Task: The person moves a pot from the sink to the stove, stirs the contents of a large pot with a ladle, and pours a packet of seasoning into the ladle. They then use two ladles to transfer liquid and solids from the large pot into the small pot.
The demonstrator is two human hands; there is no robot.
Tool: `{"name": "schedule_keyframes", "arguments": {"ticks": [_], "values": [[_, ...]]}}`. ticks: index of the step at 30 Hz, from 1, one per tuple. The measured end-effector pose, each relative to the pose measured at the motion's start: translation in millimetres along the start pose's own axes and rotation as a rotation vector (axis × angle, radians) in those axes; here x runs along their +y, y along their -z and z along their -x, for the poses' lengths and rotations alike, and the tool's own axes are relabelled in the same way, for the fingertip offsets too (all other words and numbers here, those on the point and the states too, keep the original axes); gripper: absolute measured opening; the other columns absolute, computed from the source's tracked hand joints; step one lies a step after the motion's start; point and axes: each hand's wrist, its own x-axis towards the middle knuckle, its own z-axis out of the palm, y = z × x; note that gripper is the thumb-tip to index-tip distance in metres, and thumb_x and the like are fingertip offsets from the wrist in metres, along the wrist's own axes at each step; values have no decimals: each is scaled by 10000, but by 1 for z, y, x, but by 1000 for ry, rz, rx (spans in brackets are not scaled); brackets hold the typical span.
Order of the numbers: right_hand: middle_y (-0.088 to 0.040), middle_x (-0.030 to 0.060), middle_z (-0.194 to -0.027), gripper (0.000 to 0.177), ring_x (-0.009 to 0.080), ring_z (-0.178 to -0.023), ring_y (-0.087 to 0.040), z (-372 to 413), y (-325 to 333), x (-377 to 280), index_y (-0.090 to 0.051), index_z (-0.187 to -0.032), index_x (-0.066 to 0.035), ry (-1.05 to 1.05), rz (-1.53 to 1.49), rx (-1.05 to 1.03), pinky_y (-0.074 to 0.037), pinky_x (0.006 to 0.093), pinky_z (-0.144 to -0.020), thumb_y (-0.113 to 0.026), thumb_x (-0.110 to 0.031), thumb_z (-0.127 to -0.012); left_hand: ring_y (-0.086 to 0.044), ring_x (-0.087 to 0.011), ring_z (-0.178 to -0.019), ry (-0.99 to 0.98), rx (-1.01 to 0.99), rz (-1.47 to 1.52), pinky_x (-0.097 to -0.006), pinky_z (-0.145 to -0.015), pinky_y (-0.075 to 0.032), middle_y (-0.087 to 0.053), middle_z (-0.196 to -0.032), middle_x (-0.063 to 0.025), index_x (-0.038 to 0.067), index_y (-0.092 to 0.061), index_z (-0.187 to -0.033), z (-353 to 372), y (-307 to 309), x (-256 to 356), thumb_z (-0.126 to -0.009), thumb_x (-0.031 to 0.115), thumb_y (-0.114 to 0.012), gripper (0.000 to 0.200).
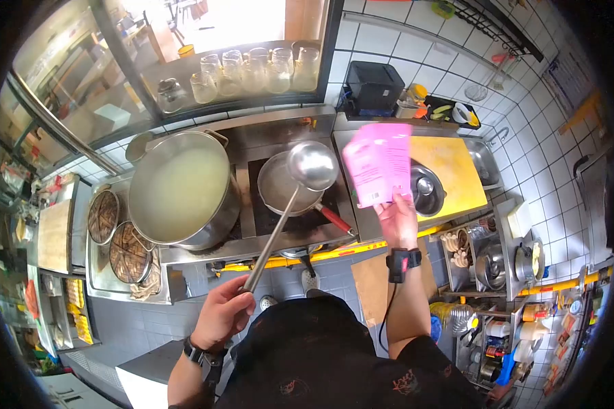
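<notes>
My left hand (224, 310) is closed around the handle end of a long metal ladle (313, 165). The ladle's round bowl hangs over a saucepan (274, 180) with a red handle, hiding part of it. In my right hand (396, 221) is a pink printed packet (377, 163), pinched at its lower edge and held up over the counter. Behind the packet, partly covered, sits a dark round bowl or pot (427, 189) with a shiny lid or knob. A large stockpot (181, 187) of pale cloudy liquid stands left of the saucepan.
A yellow cutting board (450, 172) lies on the right counter beside a sink (483, 163). Wire-covered round baskets (131, 252) sit at the left. Several glass mugs (256, 71) line the window ledge. A yellow pipe (286, 262) runs along the stove front.
</notes>
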Motion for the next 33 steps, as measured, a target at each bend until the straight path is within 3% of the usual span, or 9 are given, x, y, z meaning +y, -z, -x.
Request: {"name": "schedule_keyframes", "arguments": {"ticks": [3, 5, 6, 9, 11, 13, 14, 20, 33], "values": [[-688, 43, -1136, 237, 179, -1050, -665, 2, -6, -10, -606, -1216, -68, 160, 300, 133, -545, 378, -953, -641, -60, -982, -474, -73, -490, 30, -73, 9, -209, -433, -349, -599, -760, -28, -35, -512, -1395, -8, -11, 5, -967, 111, -613, 463], [-679, 33, -1082, 215, 113, -1005, -629, 0, -9, -23, -606, -1201, -49, 441, 953, 118, -517, 296, -901, -647, -83, -993, -478, -75, -494, 50, -92, -3, -212, -436, -355, -599, -759, -27, -37, -513, -1396, -12, -15, 4, -971, 117, -613, 462], [-667, 23, -1043, 199, 79, -973, -593, 0, -13, -28, -605, -1188, -23, 456, 1023, 101, -494, 251, -860, -638, -88, -1003, -482, -77, -494, 44, -110, -12, -215, -435, -358, -600, -758, -27, -36, -514, -1397, -15, -16, 3, -972, 121, -611, 463], [-665, 30, -1046, 183, 82, -958, -600, 5, -43, -49, -613, -1180, -13, 438, 1326, 55, -500, 254, -848, -621, -82, -1010, -490, -82, -493, 49, -138, -26, -218, -433, -359, -604, -757, -28, -33, -518, -1396, -19, -20, 1, -974, 129, -609, 461], [-675, 40, -994, 167, 92, -899, -615, 1, -49, -55, -624, -1162, -4, 464, 1364, 22, -512, 258, -810, -613, -67, -1008, -494, -84, -492, 57, -143, -26, -218, -430, -357, -606, -757, -29, -32, -520, -1394, -21, -21, 0, -975, 134, -609, 459], [-700, 143, -893, 168, 194, -748, -677, -4, -58, -62, -626, -1150, -34, 462, 1525, -62, -534, 313, -706, -631, -69, -985, -497, -83, -490, 91, -144, -1, -217, -425, -351, -608, -758, -28, -27, -526, -1389, -23, -21, -2, -976, 136, -610, 452], [-692, 185, -925, 177, 284, -782, -697, -5, -63, -64, -626, -1146, -42, 462, 1548, -96, -539, 338, -716, -628, -47, -969, -497, -83, -490, 93, -144, 1, -217, -425, -351, -608, -758, -28, -27, -526, -1389, -24, -21, -2, -976, 136, -610, 452], [-690, 203, -950, 164, 374, -853, -685, -9, -80, -66, -626, -1127, -34, 540, 1647, -202, -535, 379, -731, -623, -49, -964, -500, -78, -498, 95, -160, 10, -212, -425, -344, -601, -754, -17, -8, -537, -1386, -25, -21, -5, -980, 151, -620, 443], [-691, 200, -959, 153, 395, -866, -680, -15, -86, -58, -638, -1106, -46, 458, 1719, -237, -537, 402, -726, -619, -49, -954, -442, -69, -443, 89, -115, 27, -212, -392, -320, -597, -744, -24, 9, -541, -1387, -26, -17, -17, -986, 155, -611, 433]]}}
